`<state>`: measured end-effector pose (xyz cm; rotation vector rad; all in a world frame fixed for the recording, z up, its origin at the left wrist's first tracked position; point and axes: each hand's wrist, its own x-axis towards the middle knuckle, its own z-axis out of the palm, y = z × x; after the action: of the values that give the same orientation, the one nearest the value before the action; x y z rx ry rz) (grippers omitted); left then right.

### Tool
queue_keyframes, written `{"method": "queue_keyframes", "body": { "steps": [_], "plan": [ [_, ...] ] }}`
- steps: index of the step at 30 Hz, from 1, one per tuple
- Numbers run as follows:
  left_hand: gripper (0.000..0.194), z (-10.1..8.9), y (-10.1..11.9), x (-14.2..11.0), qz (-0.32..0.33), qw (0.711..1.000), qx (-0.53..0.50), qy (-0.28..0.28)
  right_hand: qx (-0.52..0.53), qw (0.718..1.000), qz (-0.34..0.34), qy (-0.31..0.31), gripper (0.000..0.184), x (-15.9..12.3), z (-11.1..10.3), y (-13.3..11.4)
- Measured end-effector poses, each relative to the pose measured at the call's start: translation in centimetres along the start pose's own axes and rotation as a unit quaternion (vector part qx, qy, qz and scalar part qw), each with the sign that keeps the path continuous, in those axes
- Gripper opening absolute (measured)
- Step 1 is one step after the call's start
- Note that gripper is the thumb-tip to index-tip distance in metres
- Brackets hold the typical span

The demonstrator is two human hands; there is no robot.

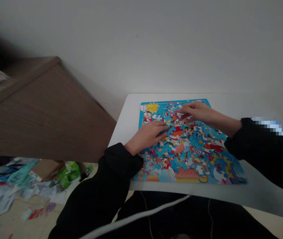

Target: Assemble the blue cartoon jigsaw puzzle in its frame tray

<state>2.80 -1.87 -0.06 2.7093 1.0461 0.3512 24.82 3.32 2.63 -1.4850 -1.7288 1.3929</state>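
A colourful jigsaw puzzle [180, 177] with a blue border lies on a white table, its picture covered by many small loose pieces. A yellow smiling sun [152, 107] is printed near its far left corner. My left hand [148, 132] rests palm down over the left-middle of the puzzle, fingers stretched and a little apart, touching the pieces. My right hand [197, 112] reaches over the upper middle, thumb and fingers pinched around a small puzzle piece [177, 111]. The fingers partly cover that piece.
A white table [129, 111] stands against a grey wall. To the left is a brown wooden cabinet [47, 113]. Bags, paper and a cardboard box [45, 170] litter the floor. A white cable [141, 214] crosses above my lap. A blurred bright object lies at the right.
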Motion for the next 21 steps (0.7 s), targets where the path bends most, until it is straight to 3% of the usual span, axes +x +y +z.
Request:
{"method": "queue_keyframes", "body": {
  "steps": [4,8,10,14,16,19,21],
  "plan": [
    [0.023,0.1,-0.1,-0.4,0.006,0.999,-0.031,0.025,-0.044,0.998,-0.025,0.044,0.033,1.0,0.4,-0.3],
    [0.032,0.5,-0.9,-0.6,-0.081,0.992,0.026,0.092,-0.093,0.990,-0.078,0.078,0.031,2.4,1.1,-0.3],
    [0.041,0.9,-1.1,-0.6,-0.101,0.991,0.047,0.070,-0.092,0.988,-0.096,0.081,0.026,3.0,1.8,-0.4],
    [0.043,0.9,-1.0,-0.7,-0.050,0.998,0.039,0.015,-0.038,0.995,-0.080,0.049,0.022,3.9,3.4,-0.9],
    [0.038,0.7,-1.0,-0.8,-0.060,0.997,0.032,0.043,-0.051,0.995,-0.078,0.038,0.021,4.4,4.0,-1.2],
    [0.031,0.1,-1.6,-1.0,-0.140,0.981,0.048,0.126,-0.118,0.986,-0.111,0.043,0.015,5.1,4.7,-1.6],
    [0.026,-0.2,-2.3,-1.2,-0.186,0.968,0.066,0.152,-0.149,0.980,-0.127,0.046,0.017,5.5,5.2,-1.8]
  ]
}}
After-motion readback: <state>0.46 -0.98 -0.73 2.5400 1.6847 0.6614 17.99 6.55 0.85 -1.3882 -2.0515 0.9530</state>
